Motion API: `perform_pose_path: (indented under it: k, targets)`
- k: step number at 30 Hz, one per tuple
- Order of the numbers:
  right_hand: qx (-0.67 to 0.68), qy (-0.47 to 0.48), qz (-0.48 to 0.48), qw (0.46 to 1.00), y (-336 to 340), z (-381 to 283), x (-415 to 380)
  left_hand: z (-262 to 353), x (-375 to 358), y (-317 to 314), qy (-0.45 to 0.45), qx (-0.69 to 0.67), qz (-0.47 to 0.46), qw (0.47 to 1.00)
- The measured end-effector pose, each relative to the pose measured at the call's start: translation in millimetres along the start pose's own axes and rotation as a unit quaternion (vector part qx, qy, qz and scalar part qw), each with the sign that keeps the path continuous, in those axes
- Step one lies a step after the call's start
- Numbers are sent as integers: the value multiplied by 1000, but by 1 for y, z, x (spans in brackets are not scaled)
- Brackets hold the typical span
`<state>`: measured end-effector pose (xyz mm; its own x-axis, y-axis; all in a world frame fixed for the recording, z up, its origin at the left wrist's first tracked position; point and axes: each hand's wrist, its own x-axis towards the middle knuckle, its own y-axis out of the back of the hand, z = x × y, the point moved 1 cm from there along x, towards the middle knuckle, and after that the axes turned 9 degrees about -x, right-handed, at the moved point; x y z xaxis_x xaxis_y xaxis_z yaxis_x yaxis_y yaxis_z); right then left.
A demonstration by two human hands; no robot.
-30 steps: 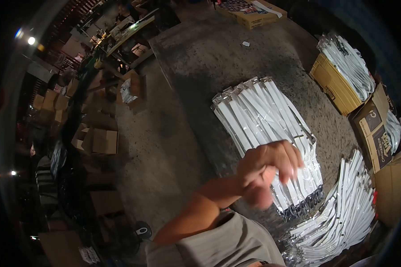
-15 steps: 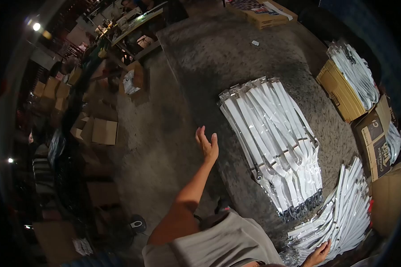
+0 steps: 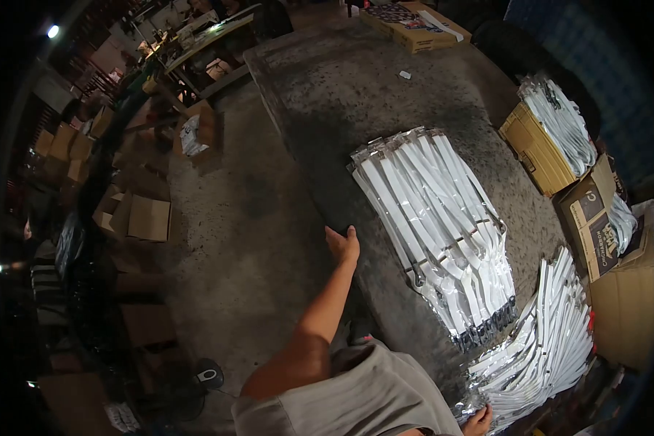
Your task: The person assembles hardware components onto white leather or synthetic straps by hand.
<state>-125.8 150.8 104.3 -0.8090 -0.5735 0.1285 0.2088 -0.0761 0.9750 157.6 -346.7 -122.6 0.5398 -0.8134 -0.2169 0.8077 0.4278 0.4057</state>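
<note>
The left hand [image 3: 344, 245] hangs by the near-left edge of the counter [image 3: 327, 102], its thumb held away from the fingers and nothing in its grasp. The right hand [image 3: 477, 421] is at the bottom of the view, its fingers bent at the lower end of a fanned pile of white straps [image 3: 548, 349], by the crumpled clear plastic there; whether they pinch the plastic or only rest on it, I cannot tell.

A broad stack of white straps [image 3: 443, 225] in clear plastic sleeves lies on the counter, to the right of the left hand and apart from it. The straps run lengthwise side by side, some overlapping, with dark tips gathered at the end nearer the person. That end lies close to the fanned pile, whose straps curve and spread toward the right.

Beyond the pile, along the right side, stand a printed cardboard box [image 3: 583, 251] with CHICHARRON lettering and wrapped white goods inside, and a yellow box [image 3: 525, 156] filled above its rim with more plastic-wrapped white straps. A flat printed carton [image 3: 432, 42] lies at the far end of the counter, and a small white piece [image 3: 405, 75] lies nearer, on the dark-stained surface. To the left, on the floor [image 3: 225, 203], are an open cardboard box [image 3: 149, 218] and, farther back, another carton [image 3: 206, 127] with a pale plastic-wrapped bundle [image 3: 190, 138] in it
</note>
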Motion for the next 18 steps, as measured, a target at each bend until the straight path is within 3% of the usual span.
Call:
perform_pose_path:
  k: [1,3,4,10,12,14,16,17,18]
  targets:
    - [-20,21,-26,999,-14,8,-8,-4,-2,-3,-39,37,13,998]
    - [166,-43,-28,985,-77,34,-20,7,-17,1,-64,69,18,995]
    - [256,-74,-30,963,-81,33,-23,10,-25,3,-85,92,16,992]
    - [364,-87,-29,927,-55,1,30,8,-48,7,-159,188,-1,969]
    - [426,-126,-44,895,-59,-1,57,9,-49,7,-160,202,10,966]
    - [430,-62,-15,901,-62,-5,86,9,-51,2,-163,228,17,960]
    - [530,-81,-23,844,-43,-29,112,16,-50,-2,-132,275,31,952]
    - [486,-78,20,870,-44,-36,127,24,-53,-3,-106,300,25,948]
    - [502,-81,-22,861,-47,-33,141,23,-56,-5,-102,318,25,942]
